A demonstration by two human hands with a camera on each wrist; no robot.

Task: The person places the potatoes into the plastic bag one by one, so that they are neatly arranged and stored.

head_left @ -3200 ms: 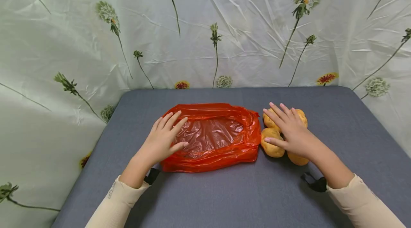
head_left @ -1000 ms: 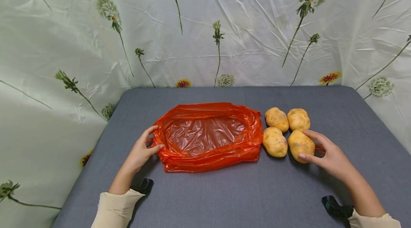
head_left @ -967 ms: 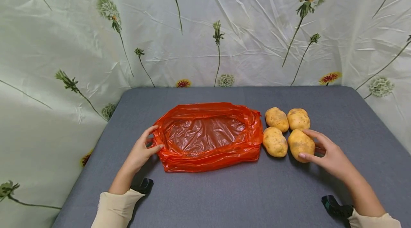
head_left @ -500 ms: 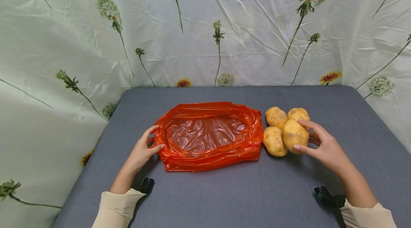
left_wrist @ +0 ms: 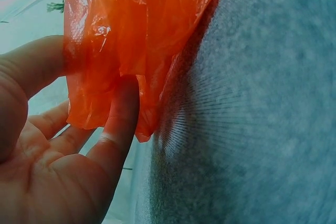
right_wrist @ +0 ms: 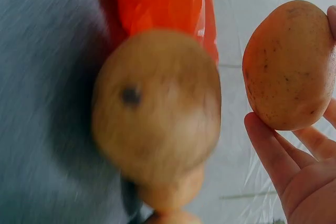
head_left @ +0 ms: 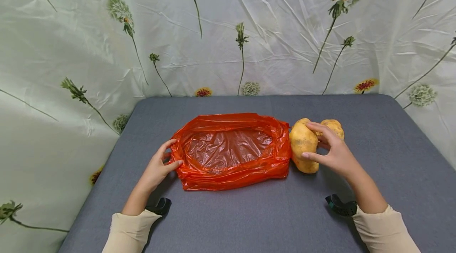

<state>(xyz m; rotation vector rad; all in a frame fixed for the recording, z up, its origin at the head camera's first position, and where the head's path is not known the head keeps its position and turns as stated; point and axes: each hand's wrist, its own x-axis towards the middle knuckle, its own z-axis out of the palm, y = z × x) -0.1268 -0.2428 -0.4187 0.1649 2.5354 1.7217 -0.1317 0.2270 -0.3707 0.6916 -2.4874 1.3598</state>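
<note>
My right hand (head_left: 336,154) holds a yellow-brown potato (head_left: 303,140) between thumb and fingers. In the right wrist view this speckled potato (right_wrist: 289,66) is lifted off the table. Below it, a second potato (head_left: 306,167) lies beside the bag's right end, partly covered. Another potato (head_left: 333,126) sits behind my right fingers, and one more is mostly hidden by the held one. A red plastic bag (head_left: 231,181) lies with its mouth open upward, nothing visible inside. At its left end my left hand (head_left: 154,172) grips the rim, thumb and fingers around the thin plastic (left_wrist: 142,30).
Everything stands on a grey cloth-covered table (head_left: 249,221). A pale curtain (head_left: 213,59) with printed flowers hangs behind and at the left. Black wrist devices (head_left: 162,206) show beside both sleeves.
The right hand has taken the front right potato, raised it and carried it left over the other potatoes towards the bag. The left hand, earlier above the bag, now stays at its left rim.
</note>
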